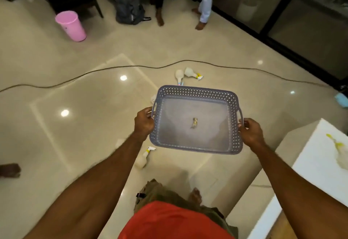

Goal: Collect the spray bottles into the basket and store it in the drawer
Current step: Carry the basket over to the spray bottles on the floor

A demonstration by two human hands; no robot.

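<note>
Both hands grip basket handles; paper scrap inside.

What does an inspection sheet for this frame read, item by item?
Surface: glossy beige tiled floor, ceiling lights reflected.
Job's things: grey perforated plastic basket held level, only a small scrap inside; two white spray bottles lying beyond it, one yellow-collared bottle lying below it.
Clutter: pink plastic bucket, grey backpack.
Grippers: left hand and right hand grip the basket handles.
Cables: dark cable across the floor.
Surroundings: white counter at right, bystanders' bare feet, glass doors.
</note>
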